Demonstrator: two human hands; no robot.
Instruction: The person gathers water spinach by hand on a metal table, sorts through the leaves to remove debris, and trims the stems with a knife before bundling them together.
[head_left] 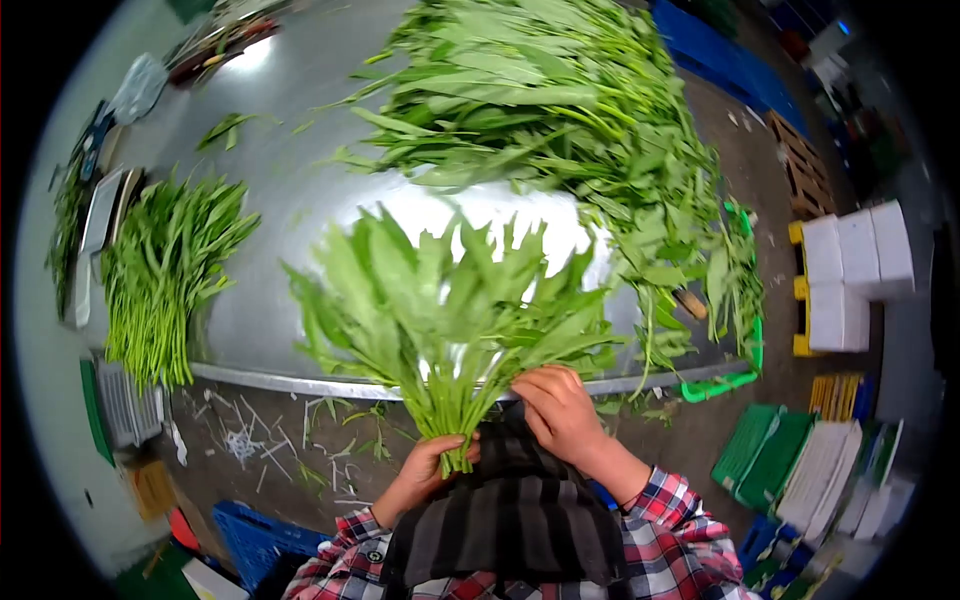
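Observation:
My left hand [428,468] is closed around the lower stems of a bunch of water spinach [450,310]. The bunch stands upright over the near edge of the metal table, its long leaves fanned out and slightly blurred. To the right of its stems is my right hand [565,412], with fingers curled and fingertips at the outer leaves. Whatever those fingers may pinch is hidden. A large heap of the same greens [560,100] covers the far right of the table. Another pile of bunched greens [165,270] lies at the left edge, stems toward me.
The metal table [270,310] has a raised near rim. A kitchen scale [100,215] and a clear plastic bag [138,88] are at its left. A green crate [750,350] hangs by the right corner. White boxes [855,260] stand farther right. Scraps [240,445] litter the floor.

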